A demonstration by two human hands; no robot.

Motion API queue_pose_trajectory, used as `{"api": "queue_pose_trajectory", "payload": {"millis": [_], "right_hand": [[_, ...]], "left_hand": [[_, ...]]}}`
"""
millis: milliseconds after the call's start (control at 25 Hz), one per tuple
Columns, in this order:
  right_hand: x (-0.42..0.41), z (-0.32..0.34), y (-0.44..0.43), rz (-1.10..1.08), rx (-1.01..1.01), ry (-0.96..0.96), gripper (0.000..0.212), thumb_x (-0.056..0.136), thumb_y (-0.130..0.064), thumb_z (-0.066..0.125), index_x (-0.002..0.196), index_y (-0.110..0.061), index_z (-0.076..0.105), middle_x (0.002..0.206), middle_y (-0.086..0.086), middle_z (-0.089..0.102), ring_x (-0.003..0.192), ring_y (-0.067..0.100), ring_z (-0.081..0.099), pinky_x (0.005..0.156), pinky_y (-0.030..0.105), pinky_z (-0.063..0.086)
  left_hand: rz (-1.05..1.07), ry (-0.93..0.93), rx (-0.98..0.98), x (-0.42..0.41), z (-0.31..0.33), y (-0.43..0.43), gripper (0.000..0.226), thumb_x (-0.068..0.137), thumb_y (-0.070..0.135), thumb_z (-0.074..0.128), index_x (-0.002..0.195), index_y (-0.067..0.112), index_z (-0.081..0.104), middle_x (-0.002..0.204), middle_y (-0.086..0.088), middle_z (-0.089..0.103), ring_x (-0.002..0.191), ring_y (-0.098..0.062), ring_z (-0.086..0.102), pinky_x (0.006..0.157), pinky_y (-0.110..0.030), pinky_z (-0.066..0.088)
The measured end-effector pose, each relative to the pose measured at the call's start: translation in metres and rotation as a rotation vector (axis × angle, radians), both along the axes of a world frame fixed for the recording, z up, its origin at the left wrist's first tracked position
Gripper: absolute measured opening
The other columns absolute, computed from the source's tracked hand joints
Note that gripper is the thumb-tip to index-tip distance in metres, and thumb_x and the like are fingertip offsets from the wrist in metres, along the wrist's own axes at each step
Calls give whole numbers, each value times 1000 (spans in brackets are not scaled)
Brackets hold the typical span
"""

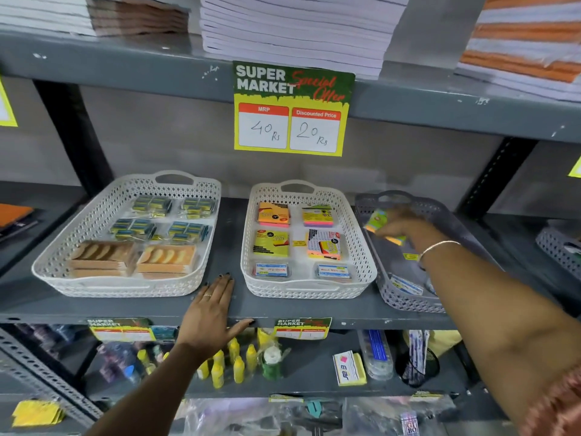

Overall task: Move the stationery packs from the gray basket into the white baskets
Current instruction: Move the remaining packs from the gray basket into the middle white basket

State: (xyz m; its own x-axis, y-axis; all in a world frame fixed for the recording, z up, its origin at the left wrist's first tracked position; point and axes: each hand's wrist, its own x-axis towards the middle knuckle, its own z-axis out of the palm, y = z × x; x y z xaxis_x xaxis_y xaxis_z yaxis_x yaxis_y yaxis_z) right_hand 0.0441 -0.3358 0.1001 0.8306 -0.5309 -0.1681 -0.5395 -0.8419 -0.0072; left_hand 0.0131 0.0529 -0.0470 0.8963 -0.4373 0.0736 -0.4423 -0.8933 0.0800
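The gray basket (405,305) stands at the right of the shelf and holds a few small packs near its front. My right hand (405,226) is over its far part, shut on a green and yellow sticky-note pack (379,222) that looks blurred. Two white baskets sit to the left. The middle white basket (306,286) holds several sticky-note packs and two small clear boxes. The left white basket (125,286) holds blue-yellow packs and brown packs. My left hand (209,313) lies flat and open on the shelf edge between the white baskets.
A price sign (290,110) hangs from the upper shelf, which carries stacked notebooks (295,29). Another gray basket (558,250) sits at the far right. The lower shelf holds yellow glue bottles (234,363) and other stationery.
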Motion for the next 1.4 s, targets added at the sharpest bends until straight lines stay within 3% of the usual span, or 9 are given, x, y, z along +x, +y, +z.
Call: {"api": "queue_pose_trajectory", "payload": {"millis": [120,200,440,680,880,1000,1200,1320,1400], "right_hand": [[36,3,62,210,44,-125,77,71,-41,71,137,-13,43,143,16,42,133,34,38,106,38,40],[56,-11,109,332,99,-90,76,74,-37,69,139,-10,40,146,17,39,136,32,34,106,35,37],[81,-61,182,463,123,70,75,77,-30,69,140,-7,35,151,19,26,143,35,19,113,48,32],[91,-75,189,460,111,115,73,74,-33,72,136,-9,40,142,17,35,134,33,33,107,46,39],[87,-74,189,468,118,130,88,74,-36,76,144,-9,31,148,17,29,138,35,29,110,47,35],[74,-56,180,436,189,-62,78,82,-31,69,145,-8,29,146,20,34,138,36,29,109,44,36],[40,-20,106,74,16,-415,34,91,-3,46,123,1,56,129,22,58,120,36,56,94,42,49],[6,-12,52,-67,28,-180,28,93,-2,47,117,3,60,116,20,65,108,35,63,88,40,51],[-17,-13,28,-4,13,192,7,86,-2,58,89,-1,65,83,13,64,73,26,61,69,34,50]], "left_hand": [[-8,-3,-1,0,1,0,95,83,74,9,121,2,57,124,-13,61,111,-24,59,92,-41,47],[-10,-6,-14,1,1,1,95,83,73,8,120,1,58,122,-14,62,110,-25,60,91,-43,47],[-23,-11,-41,4,-2,2,94,84,71,7,118,0,58,121,-16,62,110,-27,60,90,-45,48],[-31,-9,-56,5,-4,2,94,83,72,8,119,-1,57,122,-17,61,112,-28,58,92,-46,46],[-27,6,-53,5,-5,3,93,84,71,9,119,-1,57,122,-17,61,112,-28,59,91,-47,47],[-23,9,-46,5,-5,2,94,84,71,8,119,-1,57,122,-17,61,112,-28,59,91,-46,47],[-23,7,-20,4,-4,2,96,83,72,7,120,-1,56,123,-17,60,113,-28,58,93,-44,46],[-12,-1,-24,3,-6,2,98,82,74,7,121,-2,55,124,-18,59,114,-29,57,95,-45,44],[-12,4,-19,3,-6,1,99,82,75,7,121,-2,55,125,-18,59,114,-29,57,95,-45,43]]}}
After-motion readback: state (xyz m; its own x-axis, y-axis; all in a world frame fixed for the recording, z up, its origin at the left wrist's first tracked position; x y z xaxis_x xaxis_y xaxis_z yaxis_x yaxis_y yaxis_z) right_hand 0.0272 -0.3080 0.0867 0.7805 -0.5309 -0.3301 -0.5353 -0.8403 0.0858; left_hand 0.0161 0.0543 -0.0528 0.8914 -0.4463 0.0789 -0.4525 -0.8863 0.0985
